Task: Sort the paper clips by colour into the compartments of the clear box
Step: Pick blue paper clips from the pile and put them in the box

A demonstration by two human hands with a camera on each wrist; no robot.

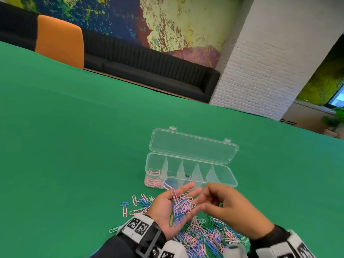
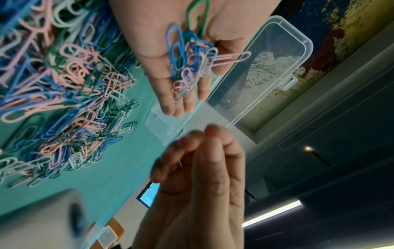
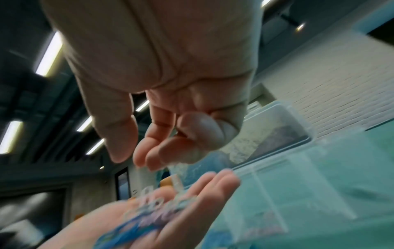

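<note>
My left hand lies palm up just above the green cloth, fingers straight, carrying a small heap of blue, pink, white and green paper clips. In the left wrist view the same heap rests on the palm. My right hand hovers beside the left fingertips, its fingers loosely curled. The right wrist view shows its thumb and fingertips apart with nothing between them. The clear box stands open just beyond both hands. Pink clips fill its leftmost compartment, and something blue lies in the second.
A big mixed pile of clips lies on the cloth under and in front of my wrists. Loose clips are scattered to the left. The box lid lies flat behind the compartments. Green cloth stretches far and left.
</note>
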